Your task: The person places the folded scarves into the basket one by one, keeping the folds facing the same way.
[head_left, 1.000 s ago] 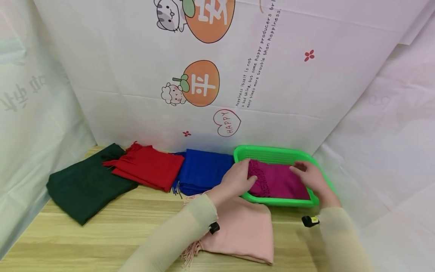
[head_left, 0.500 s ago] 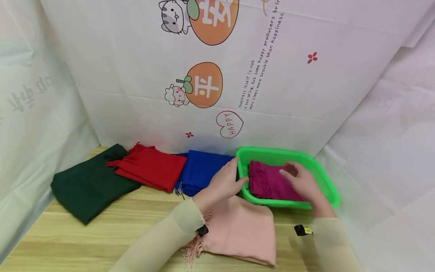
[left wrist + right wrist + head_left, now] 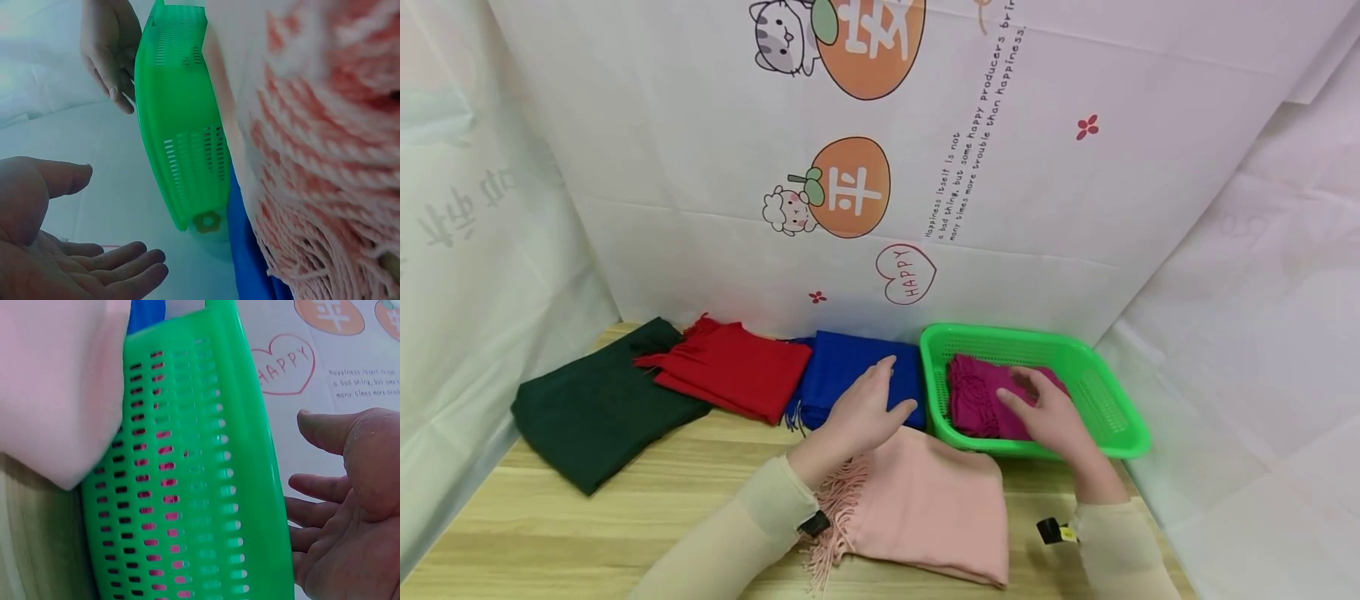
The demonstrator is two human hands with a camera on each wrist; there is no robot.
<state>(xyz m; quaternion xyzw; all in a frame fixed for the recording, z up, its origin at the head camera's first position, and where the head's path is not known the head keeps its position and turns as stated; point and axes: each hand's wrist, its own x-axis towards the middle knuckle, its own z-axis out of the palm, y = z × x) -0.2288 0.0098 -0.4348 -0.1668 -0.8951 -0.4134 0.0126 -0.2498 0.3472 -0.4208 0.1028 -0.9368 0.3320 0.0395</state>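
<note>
A folded magenta scarf [image 3: 981, 396] with a fringed end lies inside the green basket [image 3: 1112, 400]. Over the basket hovers my right hand [image 3: 1048, 417], its fingers spread and nothing held; the right wrist view shows this hand [image 3: 356, 512] beyond the basket wall. My left hand [image 3: 861, 412] is raised above the blue scarf [image 3: 857, 367] and the upper edge of the pink scarf [image 3: 936, 508], with fingers extended and the thumb apart. The left wrist view has the left palm [image 3: 75, 250] bare, apart from the basket's side. Pink fringe [image 3: 325, 187] fills that view's right.
Further left on the wooden table [image 3: 715, 492] lie a folded red scarf [image 3: 737, 367] and a dark green scarf [image 3: 610, 417], partly overlapping. A white printed sheet [image 3: 700, 167] stands behind, with more white sheeting [image 3: 1262, 350] close on the basket's right.
My left hand has left the magenta scarf and the basket, drawing back left over the blue scarf. My right hand has shifted left and slightly toward me above the basket.
</note>
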